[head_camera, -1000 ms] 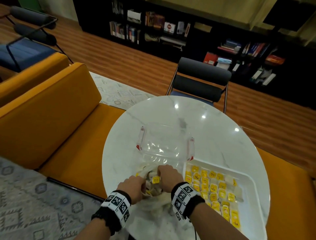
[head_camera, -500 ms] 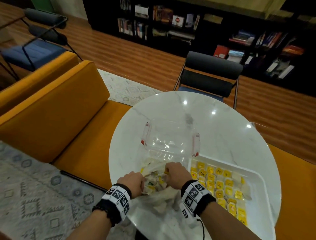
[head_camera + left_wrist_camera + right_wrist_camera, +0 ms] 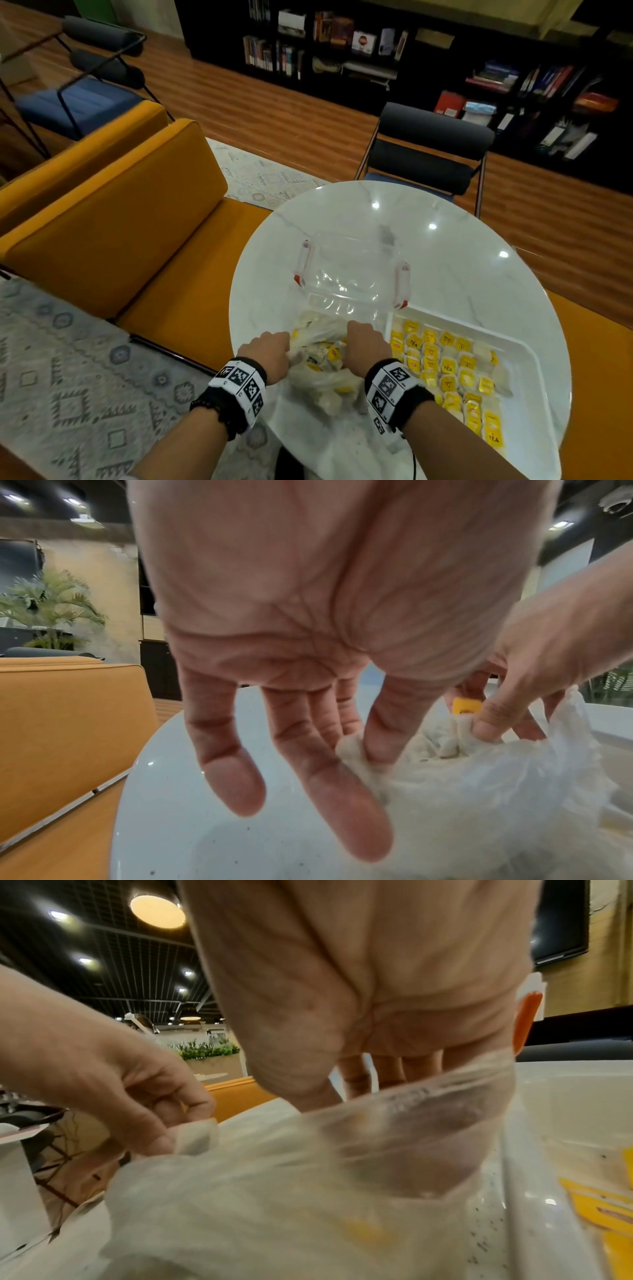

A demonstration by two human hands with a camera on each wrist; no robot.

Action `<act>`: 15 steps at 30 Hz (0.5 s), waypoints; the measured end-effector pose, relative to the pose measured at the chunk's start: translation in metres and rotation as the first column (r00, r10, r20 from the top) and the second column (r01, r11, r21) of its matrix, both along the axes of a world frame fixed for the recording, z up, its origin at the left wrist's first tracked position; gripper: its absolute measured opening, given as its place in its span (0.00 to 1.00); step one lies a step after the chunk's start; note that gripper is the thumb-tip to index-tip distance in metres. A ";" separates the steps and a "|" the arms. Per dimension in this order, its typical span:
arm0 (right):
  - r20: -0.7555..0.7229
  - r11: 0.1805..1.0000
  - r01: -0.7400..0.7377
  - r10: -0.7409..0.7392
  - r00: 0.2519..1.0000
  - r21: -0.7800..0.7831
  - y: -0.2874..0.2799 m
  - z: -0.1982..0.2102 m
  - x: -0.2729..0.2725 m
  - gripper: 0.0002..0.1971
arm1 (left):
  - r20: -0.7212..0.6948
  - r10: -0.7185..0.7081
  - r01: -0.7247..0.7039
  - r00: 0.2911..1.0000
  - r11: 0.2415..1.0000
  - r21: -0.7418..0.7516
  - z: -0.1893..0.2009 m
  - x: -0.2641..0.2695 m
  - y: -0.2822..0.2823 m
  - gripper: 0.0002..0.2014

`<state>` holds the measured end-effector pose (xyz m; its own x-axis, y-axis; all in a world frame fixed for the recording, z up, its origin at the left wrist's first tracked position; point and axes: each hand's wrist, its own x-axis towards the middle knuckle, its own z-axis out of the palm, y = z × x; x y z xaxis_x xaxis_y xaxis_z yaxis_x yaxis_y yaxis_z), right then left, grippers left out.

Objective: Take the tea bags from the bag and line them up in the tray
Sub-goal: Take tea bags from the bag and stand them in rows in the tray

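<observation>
Translucent plastic bag (image 3: pixel 329 383) of tea bags (image 3: pixel 334 353) is pinched at its mouth by left hand (image 3: pixel 267 353) and right hand (image 3: pixel 364 346), beside the white tray (image 3: pixel 534 363).

One bag (image 3: pixel 325 383), one tray (image 3: pixel 534 363), two hands (image 3: pixel 270 353)

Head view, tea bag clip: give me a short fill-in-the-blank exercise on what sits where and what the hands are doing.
1. Both hands, left and right, hold the plastic ____.
2. The tea bags lined up in the tray carry tags coloured ____.
3. The tray lies to the ____ of the bag.
4. Beyond the bag on the table stands a clear ____ with red clips.

Missing words: bag; yellow; right; container
</observation>
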<state>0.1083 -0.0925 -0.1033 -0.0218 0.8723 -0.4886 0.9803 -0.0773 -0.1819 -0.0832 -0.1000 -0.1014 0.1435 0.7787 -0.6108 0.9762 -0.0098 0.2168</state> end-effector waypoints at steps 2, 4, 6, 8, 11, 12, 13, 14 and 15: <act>0.022 1.000 -0.015 0.015 1.000 0.024 -0.005 -0.002 -0.003 0.18 | 0.020 0.026 -0.026 0.999 1.000 0.002 0.000 0.000 0.000 0.12; 0.053 0.995 -0.060 0.056 0.997 0.082 -0.008 -0.001 -0.008 0.19 | 0.037 0.052 -0.052 0.998 0.999 0.000 0.000 0.000 -0.001 0.10; 0.037 0.983 -0.146 0.142 0.989 0.107 -0.009 -0.001 -0.014 0.15 | 0.041 0.074 -0.074 0.996 0.997 -0.010 0.001 0.001 -0.002 0.12; 0.000 0.966 -0.247 0.248 0.969 0.071 -0.007 -0.003 -0.021 0.13 | 0.043 0.083 -0.082 0.996 0.996 -0.018 0.001 0.001 -0.003 0.12; 0.036 0.959 -0.280 0.278 0.960 0.039 -0.010 -0.010 -0.024 0.18 | 0.042 0.073 -0.072 0.996 0.997 -0.036 -0.001 0.001 -0.004 0.13; 0.078 0.957 -0.285 0.282 0.956 0.044 -0.011 -0.013 -0.025 0.21 | 0.043 0.073 -0.071 0.996 0.997 -0.042 -0.003 0.000 -0.004 0.14; 0.115 0.955 -0.292 0.286 0.951 0.046 -0.012 -0.017 -0.025 0.23 | 0.045 0.072 -0.070 0.996 0.997 -0.045 -0.005 0.000 -0.004 0.16; 0.136 0.953 -0.300 0.291 0.947 0.045 -0.013 -0.020 -0.025 0.26 | 0.048 0.070 -0.067 0.996 0.997 -0.045 -0.007 0.000 -0.005 0.17; 0.138 0.952 -0.301 0.293 0.946 0.045 -0.013 -0.023 -0.025 0.28 | 0.050 0.068 -0.066 0.996 0.997 -0.042 -0.009 0.001 -0.006 0.17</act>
